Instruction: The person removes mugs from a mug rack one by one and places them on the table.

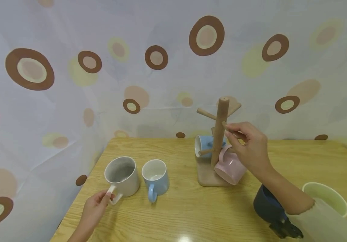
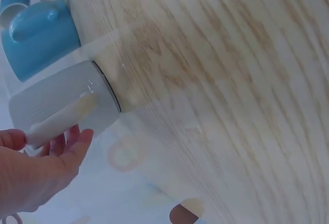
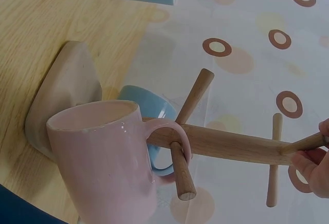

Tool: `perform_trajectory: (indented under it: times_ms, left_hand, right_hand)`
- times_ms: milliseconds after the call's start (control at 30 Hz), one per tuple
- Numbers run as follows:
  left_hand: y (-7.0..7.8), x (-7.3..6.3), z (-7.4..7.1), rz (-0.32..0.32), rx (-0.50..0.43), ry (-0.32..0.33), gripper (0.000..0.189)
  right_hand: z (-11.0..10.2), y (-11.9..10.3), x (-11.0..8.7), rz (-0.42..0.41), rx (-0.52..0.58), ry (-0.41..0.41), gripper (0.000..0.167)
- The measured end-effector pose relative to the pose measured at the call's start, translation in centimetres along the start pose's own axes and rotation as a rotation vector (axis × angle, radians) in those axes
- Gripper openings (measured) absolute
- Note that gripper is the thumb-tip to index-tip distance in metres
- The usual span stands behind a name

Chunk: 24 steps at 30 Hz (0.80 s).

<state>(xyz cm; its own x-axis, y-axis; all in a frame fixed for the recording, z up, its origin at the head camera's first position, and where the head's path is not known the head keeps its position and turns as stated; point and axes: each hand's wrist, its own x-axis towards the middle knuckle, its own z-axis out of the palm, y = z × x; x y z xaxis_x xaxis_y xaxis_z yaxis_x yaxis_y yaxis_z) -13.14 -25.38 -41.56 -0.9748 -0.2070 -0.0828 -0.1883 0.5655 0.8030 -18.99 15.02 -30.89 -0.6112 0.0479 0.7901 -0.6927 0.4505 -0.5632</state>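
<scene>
My left hand [image 1: 96, 205] grips the handle of a white mug [image 1: 128, 183] that stands upright at the left; the left wrist view shows thumb and fingers around the handle. With thumb and fingers, my right hand [image 1: 252, 148] pinches an upper peg [image 3: 306, 143] of a wooden mug tree [image 1: 220, 129]. A pink mug [image 1: 231, 168] hangs by its handle on a lower peg, tilted, just below the right hand. Behind the post hangs a light blue mug [image 1: 203, 146], partly hidden. Another light blue mug [image 1: 160, 183] stands upright beside the white one.
Under my right forearm stands a dark blue mug [image 1: 262, 205], partly covered by the arm. A pale green mug or bowl [image 1: 327, 198] is at the far right, overlapped by the sleeve. A patterned curtain [image 1: 173, 80] runs along the table's [image 1: 185, 208] back and left edges.
</scene>
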Motion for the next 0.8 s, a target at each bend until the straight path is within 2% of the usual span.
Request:
perform_trajectory:
  times_ms: [100,167,267,367,467,567,633,700,800]
  left_hand:
    - [0.5,-0.3,0.2,0.086,0.097,0.063,0.032]
    - [0.9,-0.5,0.4,0.144,0.121,0.136,0.034]
    - [1.8,-0.6,1.0,0.263,0.102,0.290,0.033]
    - [2.7,-0.4,1.7,0.426,0.055,0.450,0.030]
    - [3.7,-0.1,2.5,0.599,0.005,0.557,0.029]
    - [4.7,0.3,3.4,0.726,-0.036,0.591,0.027]
    - [5.4,0.5,4.0,0.787,-0.065,0.582,0.027]
    - [6.2,0.6,4.8,0.818,-0.092,0.555,0.027]
    - [7.6,0.6,6.2,0.828,-0.114,0.514,0.028]
  right_hand:
    - [0.0,0.0,0.0,0.008,0.000,0.002,0.015]
    - [0.0,0.0,0.0,0.015,-0.005,0.001,0.014]
    - [0.0,-0.1,0.0,0.021,-0.007,-0.005,0.014]
    - [0.0,-0.1,-0.1,0.020,-0.007,-0.007,0.015]
    - [0.0,-0.2,-0.1,0.015,-0.005,-0.007,0.016]
    - [0.0,-0.1,-0.1,0.010,-0.005,-0.008,0.016]
    - [0.0,-0.1,-0.1,0.010,-0.006,-0.008,0.016]
    - [0.0,-0.1,-0.1,0.010,-0.009,-0.008,0.016]
    - [0.0,-0.1,-0.1,0.007,-0.017,-0.008,0.016]
